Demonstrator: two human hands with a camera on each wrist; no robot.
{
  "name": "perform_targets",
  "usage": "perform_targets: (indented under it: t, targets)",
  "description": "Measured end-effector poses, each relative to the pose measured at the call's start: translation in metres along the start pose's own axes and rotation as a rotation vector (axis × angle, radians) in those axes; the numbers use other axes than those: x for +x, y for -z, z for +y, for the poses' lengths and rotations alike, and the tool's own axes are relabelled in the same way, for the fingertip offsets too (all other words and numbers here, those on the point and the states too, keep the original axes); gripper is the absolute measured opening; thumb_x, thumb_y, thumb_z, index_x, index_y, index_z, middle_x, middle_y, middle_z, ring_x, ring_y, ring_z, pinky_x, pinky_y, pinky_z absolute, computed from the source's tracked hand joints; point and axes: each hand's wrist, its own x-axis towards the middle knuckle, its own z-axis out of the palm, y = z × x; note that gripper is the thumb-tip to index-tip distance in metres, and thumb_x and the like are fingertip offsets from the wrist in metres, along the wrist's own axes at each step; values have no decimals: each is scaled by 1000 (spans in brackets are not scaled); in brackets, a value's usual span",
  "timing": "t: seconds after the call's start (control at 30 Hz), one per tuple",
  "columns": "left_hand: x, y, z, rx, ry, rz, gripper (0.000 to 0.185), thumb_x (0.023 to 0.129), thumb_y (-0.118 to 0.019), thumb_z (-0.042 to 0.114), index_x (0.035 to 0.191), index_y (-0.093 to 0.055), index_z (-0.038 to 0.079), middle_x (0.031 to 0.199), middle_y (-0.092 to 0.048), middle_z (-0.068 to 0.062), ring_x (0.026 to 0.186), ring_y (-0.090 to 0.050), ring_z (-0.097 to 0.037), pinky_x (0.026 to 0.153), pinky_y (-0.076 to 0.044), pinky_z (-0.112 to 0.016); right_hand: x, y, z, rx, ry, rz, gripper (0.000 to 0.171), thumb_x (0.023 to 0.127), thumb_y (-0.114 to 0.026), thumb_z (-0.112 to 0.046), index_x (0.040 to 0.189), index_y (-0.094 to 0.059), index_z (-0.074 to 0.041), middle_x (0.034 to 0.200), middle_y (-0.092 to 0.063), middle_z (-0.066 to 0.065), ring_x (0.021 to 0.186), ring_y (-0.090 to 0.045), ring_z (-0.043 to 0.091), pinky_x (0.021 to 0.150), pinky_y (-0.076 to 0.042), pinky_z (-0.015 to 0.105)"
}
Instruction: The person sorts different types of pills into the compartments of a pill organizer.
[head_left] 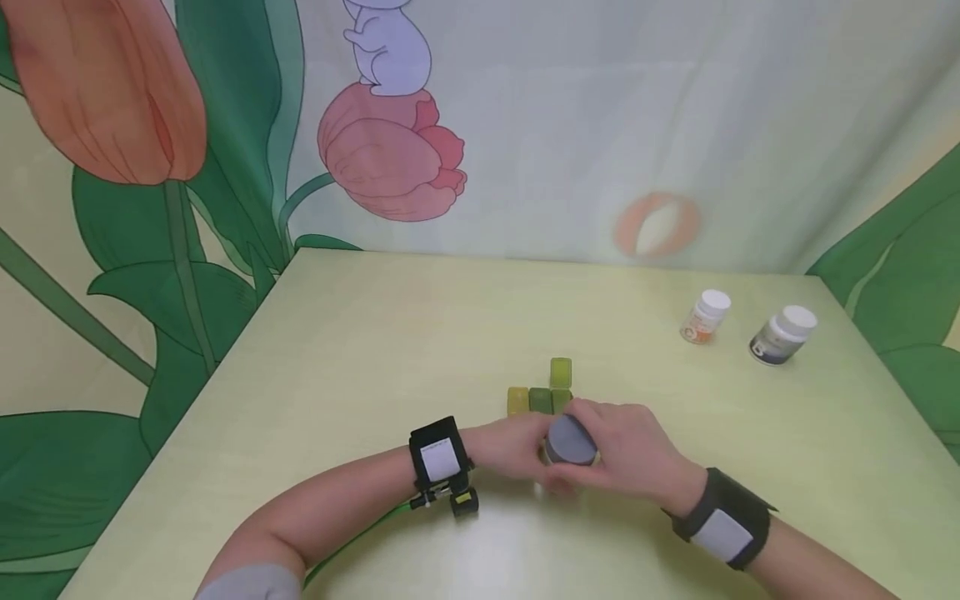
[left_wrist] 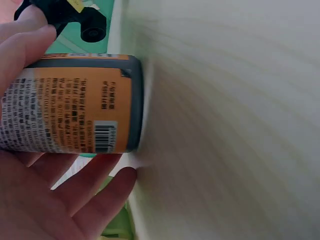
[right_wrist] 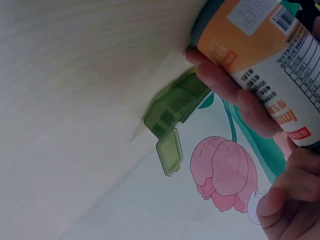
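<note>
- Bottle (left_wrist: 75, 105): one, orange-and-white label with barcode, dark base; between my two hands, in front of the box. Base close to the table; contact I cannot tell.
- Cap (head_left: 572, 439): grey, round, on top of the bottle.
- Left hand (head_left: 510, 446): mine; fingers around the bottle's body, reaching along its far side.
- Right hand (head_left: 633, 450): mine; thumb and forefinger narrowed round the cap, from the right.
- Box (head_left: 540, 401): green and yellow-green, in compartments, just beyond my hands; partly hidden by them.
- Lid (head_left: 561, 372): one, yellow-green, folded open on the far side of the box.
- Orange-labelled bottle (head_left: 705, 318): small, white cap, upright, far right of the table, well apart from my hands.
- Dark-labelled bottle (head_left: 783, 336): white cap, wider, upright, to the right of the last.
- Straps (head_left: 723, 521): two, black with a white patch, one per wrist.
- Table (head_left: 375, 333): pale yellow, under everything listed.
- Curtain (head_left: 540, 150): behind the table, pale, printed with tulips and a white animal.
</note>
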Motion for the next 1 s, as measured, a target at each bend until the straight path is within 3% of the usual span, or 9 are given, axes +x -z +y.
perform_targets:
  t: [0.17, 0.43, 0.53, 0.7, 0.87, 1.0]
  targets:
    - [-1, 5, 4, 4, -19, 7, 37, 80, -81, 22, 111, -63, 14, 100, -64, 15, 87, -56, 0, 82, -47, -20, 4, -4, 4, 47, 40, 16, 51, 85, -59, -65, 97, -55, -15, 72, -52, -14, 57, -45, -1, 49, -35, 16]
    - [-1, 6, 1, -6, -57, -20, 35, 79, -82, 15, 108, -64, 11, 100, -64, 13, 91, -57, 0, 86, -46, -20, 4, -3, 9, 105, 94, -36, 46, 85, -68, -53, 108, -58, -14, 78, -61, -10, 64, -51, 0, 55, -43, 19]
    - [-2, 5, -1, -13, -44, -12, 37, 79, -82, 16, 111, -63, 11, 101, -64, 13, 93, -58, 0, 86, -45, -20, 0, -1, 11, 102, 27, -62, 59, 79, -74, -54, 117, -57, -13, 82, -62, -11, 63, -49, -1, 54, -43, 20]
    - [-2, 2, -1, -17, -27, 10, 42, 79, -82, 16, 115, -62, 9, 103, -65, 12, 96, -58, 0, 88, -45, -20, -9, 4, 12, 154, -170, -110, 78, 68, -84, -51, 128, -54, -12, 83, -53, -16, 62, -44, 0, 50, -36, 20]
    - [-4, 1, 0, 11, -14, 18, 45, 78, -83, 17, 116, -63, 8, 104, -64, 11, 97, -57, 0, 88, -44, -20, -18, 8, 11, 344, -261, -102, 66, 72, -86, -30, 126, -54, -13, 100, -59, -12, 84, -55, 7, 66, -47, 27]
    - [-4, 1, 1, 26, 0, 13, 46, 78, -83, 18, 117, -62, 9, 105, -64, 11, 98, -57, 0, 88, -44, -20, -22, 8, 8, 571, -236, -76, 52, 79, -81, -14, 124, -53, -15, 117, -58, -4, 104, -55, 13, 79, -49, 34]
